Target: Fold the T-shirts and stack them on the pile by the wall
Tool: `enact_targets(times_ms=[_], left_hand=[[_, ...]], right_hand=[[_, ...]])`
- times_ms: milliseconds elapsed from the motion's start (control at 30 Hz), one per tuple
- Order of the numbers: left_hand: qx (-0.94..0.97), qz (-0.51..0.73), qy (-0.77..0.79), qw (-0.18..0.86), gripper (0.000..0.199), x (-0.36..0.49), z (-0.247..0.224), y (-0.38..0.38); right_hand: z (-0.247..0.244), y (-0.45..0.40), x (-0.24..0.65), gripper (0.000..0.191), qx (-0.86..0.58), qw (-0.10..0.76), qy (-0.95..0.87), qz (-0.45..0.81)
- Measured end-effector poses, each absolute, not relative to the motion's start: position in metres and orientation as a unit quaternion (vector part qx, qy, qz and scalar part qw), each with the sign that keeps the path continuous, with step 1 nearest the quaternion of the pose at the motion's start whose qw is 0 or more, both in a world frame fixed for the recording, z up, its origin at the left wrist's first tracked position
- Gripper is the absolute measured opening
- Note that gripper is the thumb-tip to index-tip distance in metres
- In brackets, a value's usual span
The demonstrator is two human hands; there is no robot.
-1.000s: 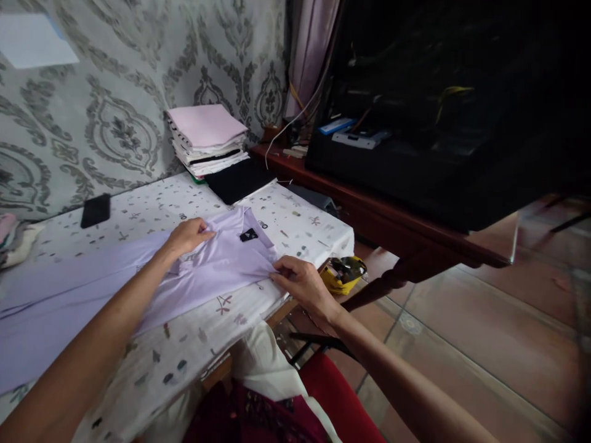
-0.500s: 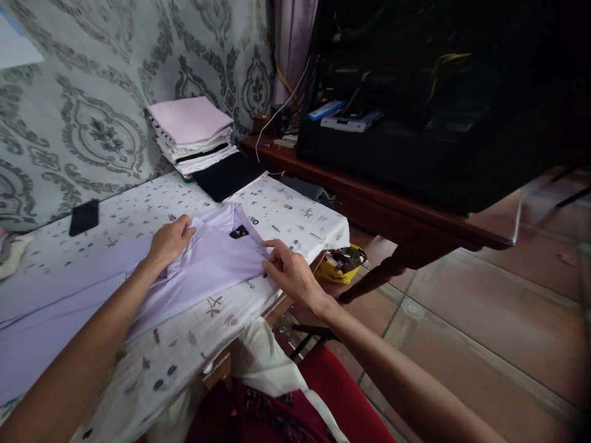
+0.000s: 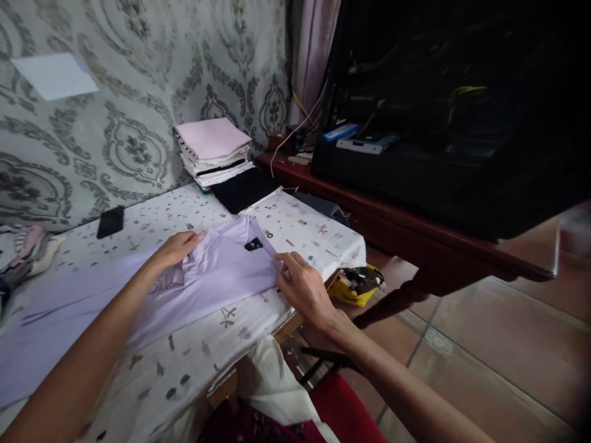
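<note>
A lavender shirt (image 3: 226, 264) is spread across the table, with a small black label (image 3: 253, 244) near its neckline. My left hand (image 3: 181, 247) is closed on the shirt's upper part, where the fabric bunches into folds beneath my fingers. At the shirt's right edge, beside the neckline, my right hand (image 3: 305, 288) pinches the cloth between thumb and fingers. The lower part of the shirt runs off to the left, partly hidden behind my left forearm.
On the patterned white tablecloth (image 3: 318, 231) stand a stack of folded clothes (image 3: 213, 138) and a folded black cloth (image 3: 247, 189). A phone (image 3: 111, 222) lies by the wall, near more clothes (image 3: 32, 249). A wooden stand (image 3: 415, 252) adjoins the table; a red chair (image 3: 344, 409) is below.
The view has turned left and up, so everything appears further right and lower. Both hands keep their hold on the shirt, and the fabric by my left hand is bunched a little more.
</note>
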State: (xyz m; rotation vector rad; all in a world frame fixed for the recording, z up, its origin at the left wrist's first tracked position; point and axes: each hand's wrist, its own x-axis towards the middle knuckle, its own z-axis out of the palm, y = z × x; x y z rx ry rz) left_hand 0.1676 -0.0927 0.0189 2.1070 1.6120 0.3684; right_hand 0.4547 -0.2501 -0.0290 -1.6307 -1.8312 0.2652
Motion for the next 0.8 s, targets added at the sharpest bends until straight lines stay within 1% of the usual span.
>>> enact_targets(times_ms=[100, 167, 233, 300, 400, 567, 667, 733, 800], left_hand=[[0.774, 0.107, 0.565, 0.264, 0.043, 0.155, 0.019, -0.094], [0.777, 0.107, 0.551, 0.283, 0.039, 0.151, 0.016, -0.096], [0.782, 0.125, 0.537, 0.292, 0.035, 0.151, 0.012, -0.097], [0.789, 0.153, 0.524, 0.284, 0.032, 0.153, 0.009, -0.099], [0.792, 0.181, 0.527, 0.247, 0.025, 0.152, 0.006, -0.101], [0.763, 0.19, 0.572, 0.232, 0.017, 0.138, 0.003, -0.103], [0.744, 0.199, 0.591, 0.239, 0.023, 0.128, 0.003, -0.106], [0.737, 0.195, 0.59, 0.266, 0.03, 0.121, 0.002, -0.11], [0.739, 0.187, 0.576, 0.296, 0.031, 0.116, 0.0, -0.114]], right_hand=[[-0.016, -0.241, 0.439, 0.028, -0.564, 0.327, -0.754, 0.085], [-0.007, -0.226, 0.42, 0.023, -0.502, 0.29, -0.811, 0.077], [-0.002, -0.207, 0.397, 0.023, -0.457, 0.248, -0.852, 0.064], [-0.003, -0.185, 0.376, 0.026, -0.44, 0.224, -0.867, 0.06], [-0.015, -0.16, 0.357, 0.038, -0.447, 0.198, -0.869, 0.074], [-0.032, -0.15, 0.355, 0.05, -0.465, 0.16, -0.867, 0.076], [-0.031, -0.152, 0.356, 0.053, -0.472, 0.142, -0.866, 0.078], [-0.03, -0.152, 0.355, 0.053, -0.473, 0.134, -0.868, 0.077], [-0.031, -0.152, 0.355, 0.053, -0.468, 0.135, -0.871, 0.069]])
